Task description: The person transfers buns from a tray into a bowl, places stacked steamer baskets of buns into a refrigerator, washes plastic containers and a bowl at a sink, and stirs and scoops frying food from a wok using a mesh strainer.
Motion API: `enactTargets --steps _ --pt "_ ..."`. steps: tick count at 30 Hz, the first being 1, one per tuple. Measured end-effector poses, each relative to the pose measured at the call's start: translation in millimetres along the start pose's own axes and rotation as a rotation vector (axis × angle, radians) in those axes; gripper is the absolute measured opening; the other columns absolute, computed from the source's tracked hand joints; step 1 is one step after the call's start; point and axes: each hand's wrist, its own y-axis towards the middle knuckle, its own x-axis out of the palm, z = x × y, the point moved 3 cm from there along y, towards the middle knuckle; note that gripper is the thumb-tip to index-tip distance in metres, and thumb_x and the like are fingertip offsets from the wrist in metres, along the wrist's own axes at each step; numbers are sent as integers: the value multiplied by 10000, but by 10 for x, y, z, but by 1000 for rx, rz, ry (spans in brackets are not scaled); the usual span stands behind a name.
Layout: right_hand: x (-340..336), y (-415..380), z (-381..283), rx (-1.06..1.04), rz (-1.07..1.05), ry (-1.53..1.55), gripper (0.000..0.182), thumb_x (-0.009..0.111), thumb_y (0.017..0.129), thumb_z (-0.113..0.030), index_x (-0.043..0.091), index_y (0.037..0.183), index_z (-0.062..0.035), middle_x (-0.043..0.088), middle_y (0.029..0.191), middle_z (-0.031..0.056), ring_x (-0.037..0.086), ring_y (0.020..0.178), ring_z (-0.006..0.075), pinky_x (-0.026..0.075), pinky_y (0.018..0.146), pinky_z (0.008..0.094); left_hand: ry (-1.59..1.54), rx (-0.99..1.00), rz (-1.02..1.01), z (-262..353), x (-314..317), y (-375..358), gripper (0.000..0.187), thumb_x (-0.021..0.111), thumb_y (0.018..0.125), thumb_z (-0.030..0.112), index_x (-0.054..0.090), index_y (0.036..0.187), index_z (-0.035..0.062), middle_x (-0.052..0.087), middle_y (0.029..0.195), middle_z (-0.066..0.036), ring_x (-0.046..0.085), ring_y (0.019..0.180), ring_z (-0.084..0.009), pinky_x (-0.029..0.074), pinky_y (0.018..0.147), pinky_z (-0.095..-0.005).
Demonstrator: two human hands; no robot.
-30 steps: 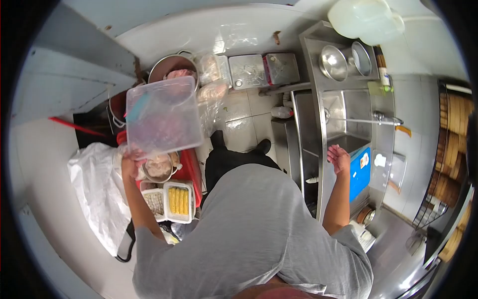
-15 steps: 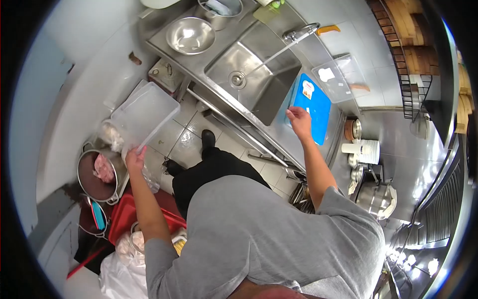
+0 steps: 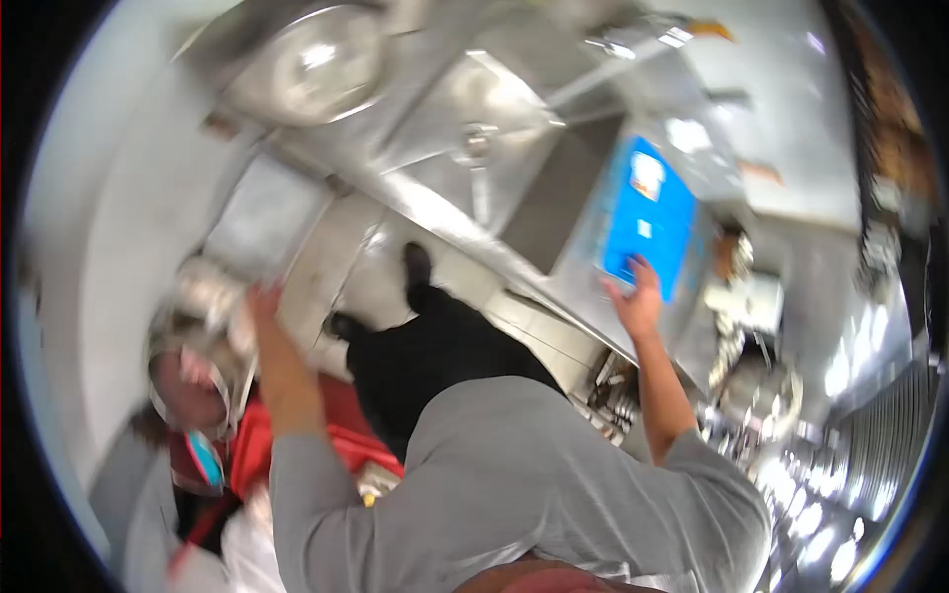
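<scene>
My left hand point(image 3: 264, 300) is at the left, smeared by motion, near a clear plastic container point(image 3: 265, 210). Whether its fingers touch the container or hold anything cannot be made out. On the right, my right hand point(image 3: 638, 298) is open, thumb and fingers apart, at the lower edge of a blue board point(image 3: 647, 219) with a white label. The board lies on the steel counter just right of the sink point(image 3: 479, 143).
A steel bowl point(image 3: 321, 67) rests left of the sink. Below my left hand are a pot point(image 3: 190, 397) with pink contents and a red crate point(image 3: 252, 450). A tap point(image 3: 633, 47) stands behind the sink; white dishes point(image 3: 756, 301) are at the right.
The view has shifted and blurred. My right hand has moved right and down along the blue board, with its fingers more spread. The clear container is farther from my left hand.
</scene>
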Motion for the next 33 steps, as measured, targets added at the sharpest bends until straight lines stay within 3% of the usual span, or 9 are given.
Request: enactTargets --steps 2,5,8,13,18,21,25,28,33 --pt "39 197 173 35 -7 73 538 834 782 -369 672 1133 6 652 1224 218 629 1063 375 513 906 448 -393 -32 -261 -268 134 395 836 838 800 351 464 1391 -109 590 1325 -246 590 1173 -273 511 984 -362" --pt "-157 595 438 444 -69 370 534 839 780 -374 677 1112 12 670 1158 217 643 1016 382 511 870 456 -271 14 -106 391 -154 11 576 698 937 256 474 1326 -104 610 1273 -208 614 1140 -281 513 997 -424" --pt "-558 1312 935 386 172 218 568 839 766 -330 633 1161 23 671 1093 219 640 1005 396 507 862 464 -1372 -456 -514 560 -66 -234 384 604 992 237 530 1262 -26 637 1176 -170 648 1074 -280 549 925 -453" --pt "-1129 2917 2259 63 489 -271 833 835 742 -308 418 1404 -22 523 1365 224 509 1249 421 425 1053 500 -1004 -285 -455 1809 -843 -1854 330 570 1011 242 553 1264 30 693 1007 -100 695 911 -228 571 758 -344" --pt "-1490 3868 2797 280 295 -319 733 817 761 -377 487 1362 -118 565 1326 176 521 1265 374 380 1092 493 -903 -84 -437 2940 -1447 -3049 445 623 991 273 540 1352 27 720 996 -98 707 895 -200 571 764 -316" --pt "-1752 3921 2583 314 148 -387 584 808 771 -401 574 1247 -157 650 1210 98 603 1153 340 406 1029 523 -889 55 -469 3693 -1534 -3434 471 609 1004 241 509 1399 3 707 1085 -115 691 981 -202 563 835 -334" --pt "-2162 3460 2254 -152 269 -144 209 754 847 -223 636 969 -101 694 929 102 683 829 308 528 698 446 -891 255 -633 4848 -1223 -3670 469 583 1015 189 479 1429 -5 674 1160 -134 671 1047 -214 543 880 -335" --pt "-2677 3030 1420 -406 536 -68 106 712 843 -97 628 902 -68 671 870 125 662 737 306 511 581 399 -844 423 -742 5649 -910 -3675 532 615 986 151 429 1464 7 636 1238 -153 636 1121 -232 511 946 -345" --pt "-3247 2388 495 -757 396 113 156 704 766 3 661 914 -23 670 850 116 615 656 281 508 585 362 -842 628 -791 6569 -257 -3707 656 691 909 86 388 1483 -7 555 1372 -166 557 1250 -235 448 1044 -355"
